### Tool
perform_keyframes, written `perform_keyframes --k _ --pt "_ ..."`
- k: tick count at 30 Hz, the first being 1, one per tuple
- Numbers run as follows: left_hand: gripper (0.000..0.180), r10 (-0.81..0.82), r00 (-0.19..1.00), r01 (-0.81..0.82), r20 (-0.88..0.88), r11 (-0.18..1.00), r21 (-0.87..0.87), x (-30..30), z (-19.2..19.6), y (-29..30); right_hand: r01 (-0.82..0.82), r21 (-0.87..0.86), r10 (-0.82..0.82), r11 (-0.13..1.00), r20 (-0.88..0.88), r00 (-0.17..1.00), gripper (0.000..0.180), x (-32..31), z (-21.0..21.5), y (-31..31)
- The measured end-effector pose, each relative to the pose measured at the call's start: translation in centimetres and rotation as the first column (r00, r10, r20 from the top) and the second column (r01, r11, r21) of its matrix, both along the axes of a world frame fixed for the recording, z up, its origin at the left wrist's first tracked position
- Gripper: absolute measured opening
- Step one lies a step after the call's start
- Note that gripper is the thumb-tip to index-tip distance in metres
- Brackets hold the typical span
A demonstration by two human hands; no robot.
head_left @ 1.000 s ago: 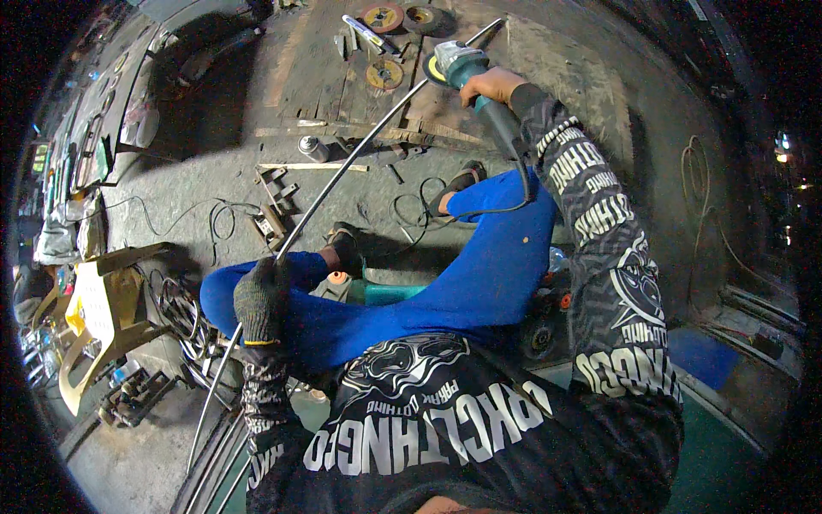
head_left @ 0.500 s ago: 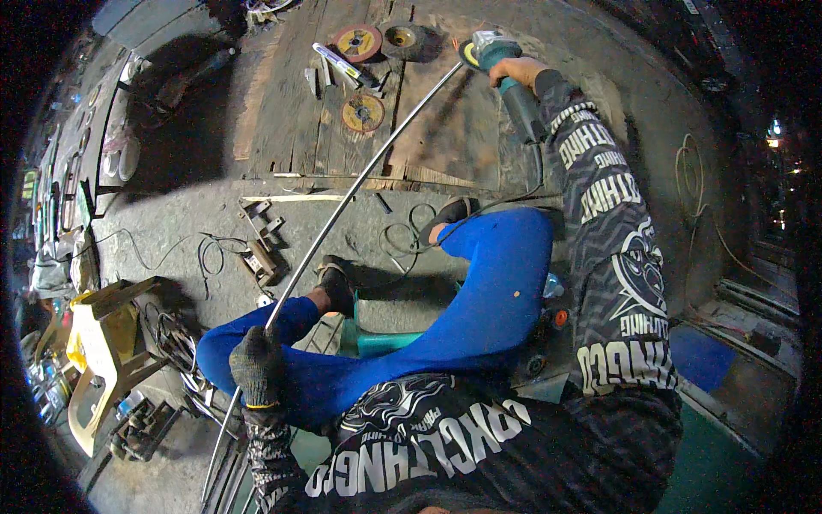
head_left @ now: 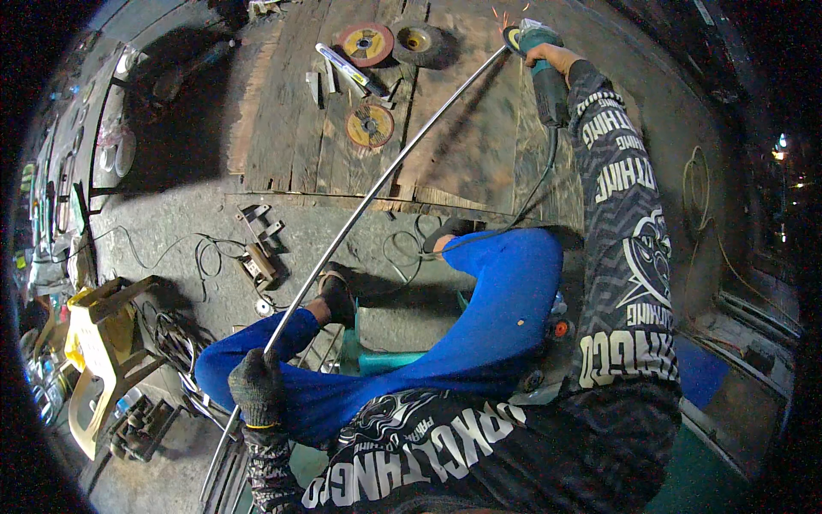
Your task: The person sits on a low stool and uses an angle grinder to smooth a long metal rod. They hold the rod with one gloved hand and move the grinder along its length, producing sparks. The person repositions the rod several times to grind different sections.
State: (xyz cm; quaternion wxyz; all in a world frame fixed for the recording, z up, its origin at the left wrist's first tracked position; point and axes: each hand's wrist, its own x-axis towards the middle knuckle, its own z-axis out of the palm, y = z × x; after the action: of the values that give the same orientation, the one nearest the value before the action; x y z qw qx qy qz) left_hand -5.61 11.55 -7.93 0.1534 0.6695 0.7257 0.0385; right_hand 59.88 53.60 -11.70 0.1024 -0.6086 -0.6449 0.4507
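My left hand (head_left: 256, 387), in a dark knit glove, is closed around the lower part of a long thin metal rod (head_left: 377, 187) beside my left knee. The rod slants up and away to the right. At its far end, my bare right hand (head_left: 550, 58) grips a teal angle grinder (head_left: 548, 92). The grinder's disc (head_left: 512, 38) meets the rod's tip, and orange sparks (head_left: 500, 17) fly off there. Its dark cord runs from the grinder's rear end toward my feet.
Grinding discs (head_left: 366, 44), a wire wheel (head_left: 417, 43) and a marker (head_left: 341, 68) lie on the wooden boards (head_left: 282, 128). A metal bracket (head_left: 259, 264) rests on the concrete. At left stands a tipped yellow stool (head_left: 101, 343) near tangled cables (head_left: 171, 338).
The grinder and the rod's far end have shifted right and slightly up in the picture. More sparks show now. My left hand keeps its hold on the rod.
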Motion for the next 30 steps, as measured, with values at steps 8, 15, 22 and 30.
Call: perform_keyframes --k 8,15,22,30 --pt "0.025 0.043 0.992 -0.043 0.120 0.999 -0.001 -0.5 0.5 -0.5 0.149 -0.008 -0.149 0.989 -0.045 0.988 0.016 -2.1 -0.2 -2.6" --pt "0.029 -0.002 0.999 0.004 0.047 0.999 -0.041 -0.4 0.7 -1.4 0.019 -0.073 -0.001 0.997 0.242 0.970 0.027 -5.7 0.7 -6.1" --pt "0.034 -0.008 0.997 0.008 0.082 1.000 0.002 -0.4 1.8 -2.2 -0.356 0.067 0.315 0.932 0.333 0.889 0.026 -10.4 -0.5 -10.4" --pt "0.038 0.011 0.999 -0.005 0.044 0.993 -0.118 -0.9 2.9 -3.9 -0.344 -0.009 0.330 0.939 0.309 0.892 0.027 -18.7 1.7 -17.4"
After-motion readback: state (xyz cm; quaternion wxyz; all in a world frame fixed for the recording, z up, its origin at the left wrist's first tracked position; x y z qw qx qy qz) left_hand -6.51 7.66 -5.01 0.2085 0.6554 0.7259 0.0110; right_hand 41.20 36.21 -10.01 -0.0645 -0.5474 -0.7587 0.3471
